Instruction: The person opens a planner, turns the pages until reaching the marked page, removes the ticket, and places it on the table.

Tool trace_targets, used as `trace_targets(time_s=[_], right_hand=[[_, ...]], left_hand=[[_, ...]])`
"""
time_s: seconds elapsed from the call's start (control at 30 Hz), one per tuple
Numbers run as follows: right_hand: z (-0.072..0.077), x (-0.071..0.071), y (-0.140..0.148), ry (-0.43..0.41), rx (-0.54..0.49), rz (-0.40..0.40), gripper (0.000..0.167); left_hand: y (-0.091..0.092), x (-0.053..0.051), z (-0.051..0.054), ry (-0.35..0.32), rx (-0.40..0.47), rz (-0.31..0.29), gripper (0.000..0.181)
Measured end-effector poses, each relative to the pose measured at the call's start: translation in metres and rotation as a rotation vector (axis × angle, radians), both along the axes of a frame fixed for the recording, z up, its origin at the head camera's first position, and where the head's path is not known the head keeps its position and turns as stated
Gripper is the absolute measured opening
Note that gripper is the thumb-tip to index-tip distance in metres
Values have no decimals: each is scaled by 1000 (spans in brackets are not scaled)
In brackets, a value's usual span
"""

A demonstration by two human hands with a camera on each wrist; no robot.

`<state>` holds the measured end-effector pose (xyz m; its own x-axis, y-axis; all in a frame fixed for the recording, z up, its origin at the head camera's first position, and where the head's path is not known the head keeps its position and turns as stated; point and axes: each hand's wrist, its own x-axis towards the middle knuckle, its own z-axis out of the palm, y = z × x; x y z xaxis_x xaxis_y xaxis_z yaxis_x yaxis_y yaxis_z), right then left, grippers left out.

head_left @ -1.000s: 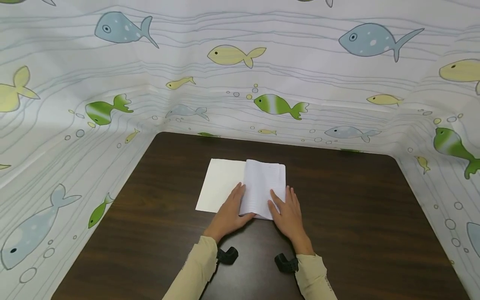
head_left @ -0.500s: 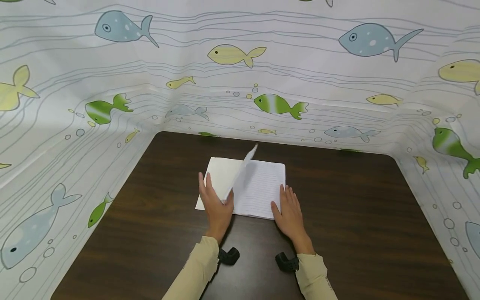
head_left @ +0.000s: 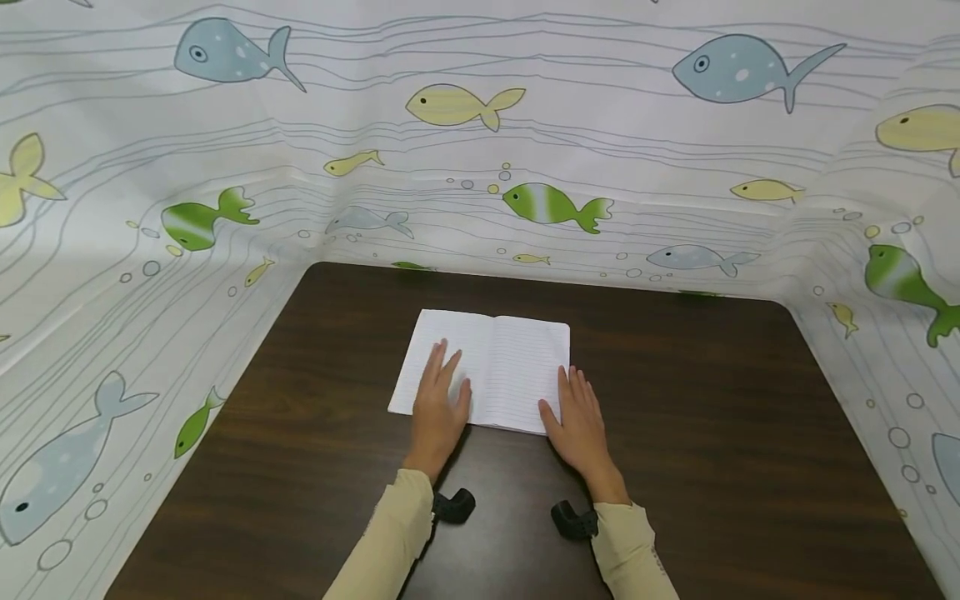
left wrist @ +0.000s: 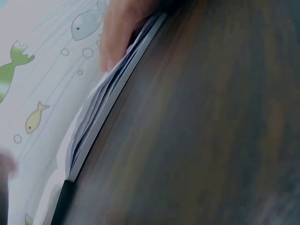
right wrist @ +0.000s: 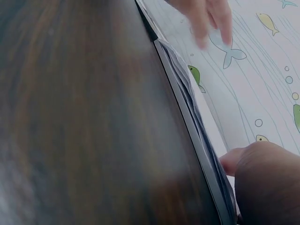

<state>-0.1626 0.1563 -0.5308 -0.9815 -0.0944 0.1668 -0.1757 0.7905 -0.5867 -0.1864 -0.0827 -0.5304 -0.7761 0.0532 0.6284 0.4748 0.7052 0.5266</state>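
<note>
We see the left hand [head_left: 438,408] with its grip wide: the fingers stretch forward, set apart from one another, and the thumb stands away from them. It lies over the lower part of the left page [head_left: 467,333] of the notebook [head_left: 491,367]. From the right wrist its fingertips are blurred above that half, so we cannot tell whether they touch the paper or hover just over it.

We find the right hand [head_left: 579,429] at the lower right corner of the notebook. Its grip is loose and fairly wide, the fingers straight and close together along the right edge, the thumb angled off toward the right page [head_left: 521,367]. In the left wrist view we see this hand touching the outer end of the leaves.

The notebook itself lies spread flat on the dark, wood-grained surface [head_left: 712,450], faint ruled lines across both pages. Seen low from the wrists, its leaves bow slightly above the cover, and we make out a black spine [left wrist: 63,201] between the two halves.

Around the wrists we note pale left and right sleeves [head_left: 386,533] and black wrist mounts [head_left: 453,506]. Behind the surface and along its sides hangs a white cloth [head_left: 637,150] printed with fish.
</note>
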Motion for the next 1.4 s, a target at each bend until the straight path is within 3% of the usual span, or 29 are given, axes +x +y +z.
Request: trace_targets(time_s=[0.1, 0.17, 0.3, 0.63, 0.83, 1.17, 1.27, 1.4], right_hand=[[1, -3, 1, 10, -7, -7, 70], [0, -4, 1, 19, -14, -16, 69], [-1, -4, 1, 22, -44, -26, 68], [-6, 5, 0, 35, -102, -66, 59], [-4, 1, 2, 66, -85, -70, 56], [2, -4, 1, 13, -19, -57, 56], [2, -4, 0, 5, -20, -56, 55], [1, -3, 0, -20, -21, -50, 54]], left_hand=[[6, 1, -2, -178, -132, -179, 51], [9, 2, -2, -277, -263, -255, 57], [12, 6, -2, -364, -428, -292, 64], [14, 15, -4, -407, -440, -283, 68], [15, 12, -1, -435, -422, -280, 69], [13, 6, 1, -479, -423, -289, 83], [11, 6, 0, -505, -407, -299, 93], [7, 6, 0, -527, -321, -321, 100]])
